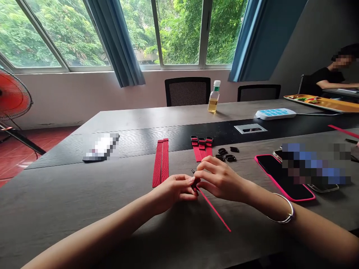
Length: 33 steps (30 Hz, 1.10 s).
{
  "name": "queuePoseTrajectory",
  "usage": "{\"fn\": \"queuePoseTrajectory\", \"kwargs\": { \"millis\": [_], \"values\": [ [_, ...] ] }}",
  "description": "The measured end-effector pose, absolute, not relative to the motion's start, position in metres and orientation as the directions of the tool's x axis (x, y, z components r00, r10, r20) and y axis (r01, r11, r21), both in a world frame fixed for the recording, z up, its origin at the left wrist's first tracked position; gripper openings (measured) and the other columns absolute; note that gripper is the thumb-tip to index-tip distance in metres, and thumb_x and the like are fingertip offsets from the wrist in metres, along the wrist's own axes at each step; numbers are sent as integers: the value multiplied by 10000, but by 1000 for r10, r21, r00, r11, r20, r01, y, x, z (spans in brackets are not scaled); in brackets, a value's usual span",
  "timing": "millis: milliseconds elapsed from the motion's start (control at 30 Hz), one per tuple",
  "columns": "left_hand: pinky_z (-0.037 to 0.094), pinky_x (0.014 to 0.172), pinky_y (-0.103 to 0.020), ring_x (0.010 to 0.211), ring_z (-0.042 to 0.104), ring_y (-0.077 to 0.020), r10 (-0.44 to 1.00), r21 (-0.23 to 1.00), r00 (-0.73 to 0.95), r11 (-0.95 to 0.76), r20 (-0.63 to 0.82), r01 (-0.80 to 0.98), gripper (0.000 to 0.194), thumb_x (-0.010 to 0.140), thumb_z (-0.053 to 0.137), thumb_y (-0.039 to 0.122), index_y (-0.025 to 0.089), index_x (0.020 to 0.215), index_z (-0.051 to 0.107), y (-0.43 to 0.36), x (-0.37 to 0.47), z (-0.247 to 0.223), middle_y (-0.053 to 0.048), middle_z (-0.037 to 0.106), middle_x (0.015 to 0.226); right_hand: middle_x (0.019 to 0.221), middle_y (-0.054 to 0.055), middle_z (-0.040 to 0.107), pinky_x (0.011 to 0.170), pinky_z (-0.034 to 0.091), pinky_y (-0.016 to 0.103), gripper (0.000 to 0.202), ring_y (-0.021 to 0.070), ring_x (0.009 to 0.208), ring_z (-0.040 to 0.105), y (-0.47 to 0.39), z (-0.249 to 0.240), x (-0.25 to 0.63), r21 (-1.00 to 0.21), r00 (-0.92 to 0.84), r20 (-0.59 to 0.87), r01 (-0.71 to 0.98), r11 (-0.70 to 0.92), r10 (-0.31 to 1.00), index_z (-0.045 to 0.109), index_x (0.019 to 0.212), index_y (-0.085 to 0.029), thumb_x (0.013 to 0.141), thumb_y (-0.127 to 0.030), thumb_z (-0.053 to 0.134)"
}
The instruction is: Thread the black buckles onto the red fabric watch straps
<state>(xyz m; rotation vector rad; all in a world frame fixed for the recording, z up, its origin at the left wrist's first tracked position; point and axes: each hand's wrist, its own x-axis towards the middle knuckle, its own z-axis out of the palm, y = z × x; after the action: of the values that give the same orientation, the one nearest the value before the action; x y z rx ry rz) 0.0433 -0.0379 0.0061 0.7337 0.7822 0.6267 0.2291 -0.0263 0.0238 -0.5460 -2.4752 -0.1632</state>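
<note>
My left hand (175, 190) is closed, pinching a small black buckle (194, 184) between thumb and fingers. A narrow red strap (214, 210), seen nearly edge-on, runs from the buckle down to the right. My right hand (217, 177) meets the left one, its thumb and fingertips closed on the strap where it meets the buckle; the fingers partly hide that spot. Just beyond my left hand two plain red straps (160, 162) lie side by side. Farther off are several red straps with black buckles fitted (202, 147). Beside them lie several loose black buckles (230, 158).
A pink-cased phone (284, 177) and blurred items lie right of my right hand. Another blurred phone-like object (102, 147) is at left. Farther back stand a bottle (214, 98), a white power strip (275, 113) and an orange tray (336, 105). A person (327, 78) sits at far right.
</note>
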Motion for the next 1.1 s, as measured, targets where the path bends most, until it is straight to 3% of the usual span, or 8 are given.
{"fn": "queuePoseTrajectory", "kwargs": {
  "millis": [167,300,500,733,933,1100],
  "values": [
    [486,626,-235,606,562,-110,735,798,539,577,-413,-176,258,555,819,245,109,644,618,-39,43,7,-15,582,656,700,52,538,663,433,288,219,169,724,433,-28,16,225,-31,-724,595,412,911,348,588,711,-149,884,-155,453],
    [473,642,-232,654,550,-114,718,840,586,532,-376,-112,208,585,789,228,105,667,643,-37,40,13,-25,582,706,741,33,508,724,423,294,187,166,781,425,-20,25,234,-68,-744,586,350,934,322,603,713,-187,878,-215,519],
    [483,714,-265,762,576,-154,717,859,602,502,-350,-98,230,599,793,266,118,718,663,-36,34,17,-48,599,792,782,37,485,768,428,320,152,173,827,430,-17,34,241,22,-778,561,353,935,281,591,730,-190,869,-197,529],
    [491,702,-253,672,587,-127,695,800,638,565,-331,-201,266,621,786,307,108,721,640,-39,38,3,-36,601,694,815,67,531,730,435,324,173,194,828,436,-27,18,227,132,-755,601,418,899,263,586,790,-152,899,-189,457],
    [487,751,-264,742,577,-136,703,874,651,470,-287,-122,296,639,775,310,109,833,677,-38,35,9,-46,601,807,849,54,496,795,421,353,158,211,907,418,-27,20,225,7,-667,670,445,895,326,596,719,-188,860,-166,527],
    [475,791,-326,731,584,-150,720,917,655,386,-230,-102,310,641,773,340,117,836,680,-37,33,24,-48,612,817,920,41,454,855,374,419,147,243,1009,380,-26,41,237,46,-665,671,479,877,328,621,675,-233,817,-198,606]
  ]
}}
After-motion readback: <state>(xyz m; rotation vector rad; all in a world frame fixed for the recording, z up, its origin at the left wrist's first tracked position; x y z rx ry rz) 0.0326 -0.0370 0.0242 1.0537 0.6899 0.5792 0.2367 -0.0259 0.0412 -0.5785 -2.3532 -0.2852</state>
